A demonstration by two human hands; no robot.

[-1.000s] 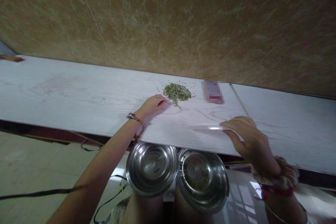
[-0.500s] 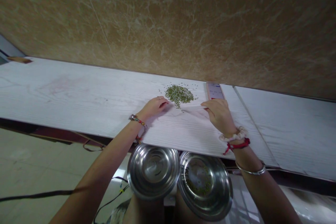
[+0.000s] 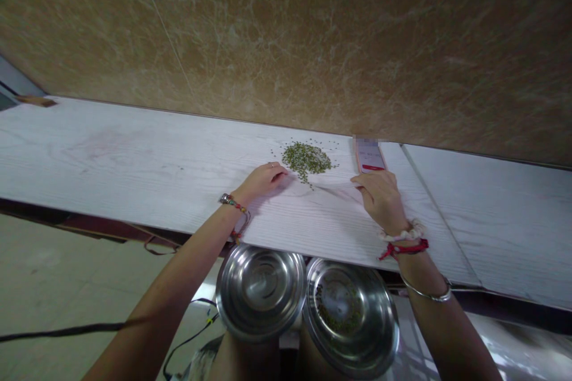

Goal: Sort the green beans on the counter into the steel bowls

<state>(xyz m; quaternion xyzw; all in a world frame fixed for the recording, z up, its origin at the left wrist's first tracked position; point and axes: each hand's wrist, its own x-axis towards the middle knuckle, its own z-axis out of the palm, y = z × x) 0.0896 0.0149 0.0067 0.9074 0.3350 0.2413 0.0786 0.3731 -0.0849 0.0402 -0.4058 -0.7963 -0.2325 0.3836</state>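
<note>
One pile of green beans (image 3: 308, 158) and one phone (image 3: 370, 156) lie toward the surface (image 3: 134, 172)'s far edge, the left hand (image 3: 264, 181) curled beside the pile, its grip impossible to tell, the right hand (image 3: 379, 195) pinching one thin pale strip (image 3: 337, 184), two metal bowls (image 3: 263, 289) by the near edge.

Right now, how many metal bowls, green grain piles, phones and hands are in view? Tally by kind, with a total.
Metal bowls: 2 (left bowl, right bowl)
Green grain pile: 1
Phone: 1
Hands: 2 (left hand, right hand)
Total: 6
</note>
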